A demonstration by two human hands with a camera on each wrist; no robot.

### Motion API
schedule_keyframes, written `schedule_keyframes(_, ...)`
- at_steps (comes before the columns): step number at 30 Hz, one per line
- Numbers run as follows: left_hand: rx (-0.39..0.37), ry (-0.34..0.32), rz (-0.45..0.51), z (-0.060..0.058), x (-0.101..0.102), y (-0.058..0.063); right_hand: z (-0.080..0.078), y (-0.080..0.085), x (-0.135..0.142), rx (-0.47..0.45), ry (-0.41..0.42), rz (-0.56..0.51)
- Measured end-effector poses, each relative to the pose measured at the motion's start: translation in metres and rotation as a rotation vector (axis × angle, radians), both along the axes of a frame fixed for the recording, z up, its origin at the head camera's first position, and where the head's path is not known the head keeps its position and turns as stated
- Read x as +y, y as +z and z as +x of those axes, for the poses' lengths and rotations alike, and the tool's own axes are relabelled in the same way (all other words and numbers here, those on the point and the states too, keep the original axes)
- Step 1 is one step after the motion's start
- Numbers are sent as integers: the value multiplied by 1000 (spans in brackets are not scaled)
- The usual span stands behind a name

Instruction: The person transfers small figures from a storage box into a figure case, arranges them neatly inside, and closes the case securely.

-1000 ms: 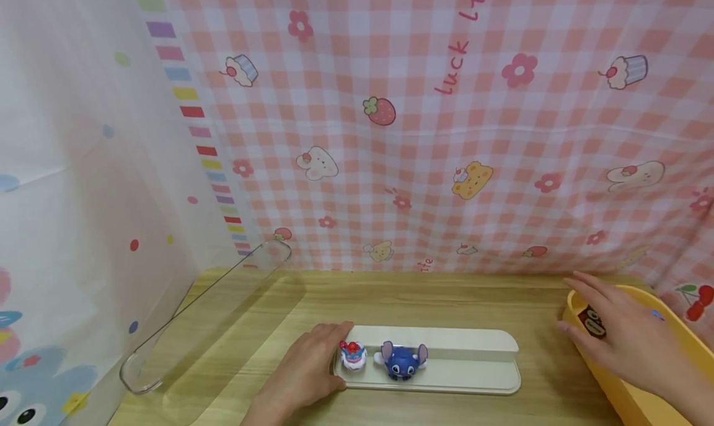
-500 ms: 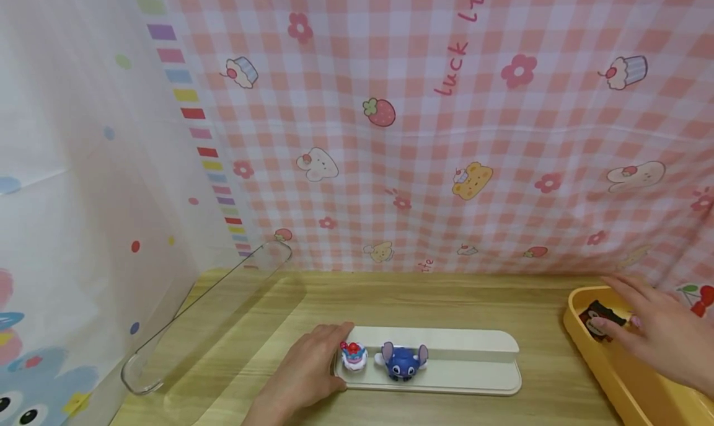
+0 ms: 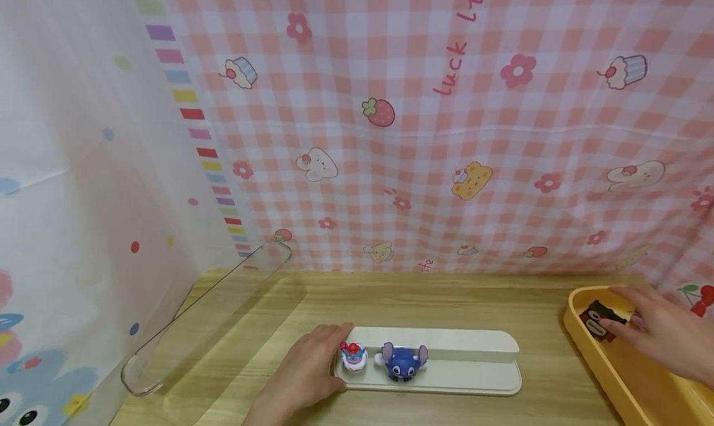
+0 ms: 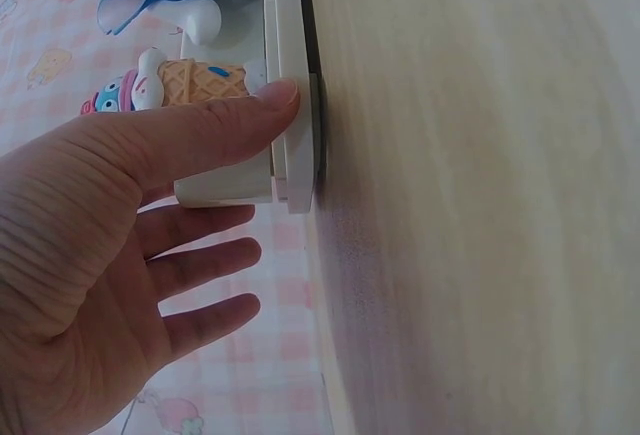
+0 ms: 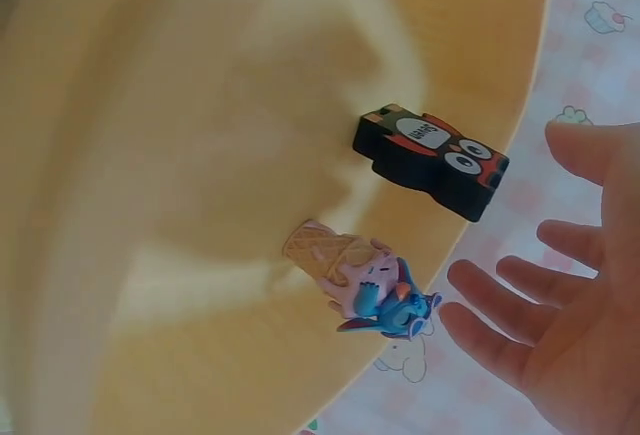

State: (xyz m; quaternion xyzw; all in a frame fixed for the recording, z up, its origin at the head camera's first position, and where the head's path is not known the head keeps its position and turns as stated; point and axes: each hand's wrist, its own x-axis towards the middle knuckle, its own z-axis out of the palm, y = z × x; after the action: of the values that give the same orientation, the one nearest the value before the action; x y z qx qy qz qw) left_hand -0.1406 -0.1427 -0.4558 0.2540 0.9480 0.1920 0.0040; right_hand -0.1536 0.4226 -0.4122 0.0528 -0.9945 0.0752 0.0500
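Observation:
My left hand grips the left end of a long off-white display base, thumb on its front edge and fingers toward the back. On that base, beside the hand, stands a small figurine with a red top; the left wrist view shows its waffle cone. To its right sits a blue big-eared figurine. My right hand reaches over a yellow bin, fingers spread and holding nothing. Just beyond its fingertips lie a black owl-shaped block and a blue-and-pink ice-cream-cone figurine.
A clear curved plastic cover lies on the wooden table at the left. Pink checked cloth hangs behind the table, and a white patterned cloth hangs at the left.
My right hand has moved right and farther over the bin, so more of the owl-shaped block shows. The left hand, the base and its figurines stay where they were.

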Motion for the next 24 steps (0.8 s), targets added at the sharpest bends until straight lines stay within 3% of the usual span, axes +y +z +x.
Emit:
schedule_keyframes(4, -3, -1, -2, 0, 0, 0, -4, -3, 0, -32, 24, -2)
schedule_keyframes(17, -10, 0, 3, 2, -1, 1, -13, -11, -3, -6, 155, -55)
schedule_keyframes(24, -16, 5, 1, 1, -1, 1, -13, -19, -3, 143, 244, -30)
